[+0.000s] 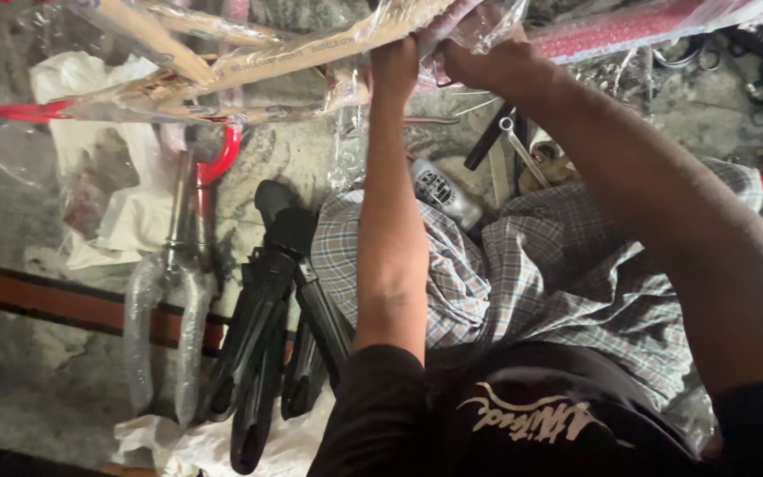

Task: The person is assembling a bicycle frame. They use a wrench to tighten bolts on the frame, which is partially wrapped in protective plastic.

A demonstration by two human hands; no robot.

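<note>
A bicycle frame with cream and red tubes, wrapped in clear plastic film, hangs across the top of the head view. My left hand is closed around a cream tube of the frame at top centre. Just to its right, my right hand grips the crinkled plastic wrap beside the same tube. Both forearms reach up from the bottom right, over my checked cloth and black shirt.
On the stone floor below lie a plastic-wrapped front fork with a red crown, black mudguards, a spanner, a grey spray can and white wrapping. A pink bubble-wrapped tube runs top right.
</note>
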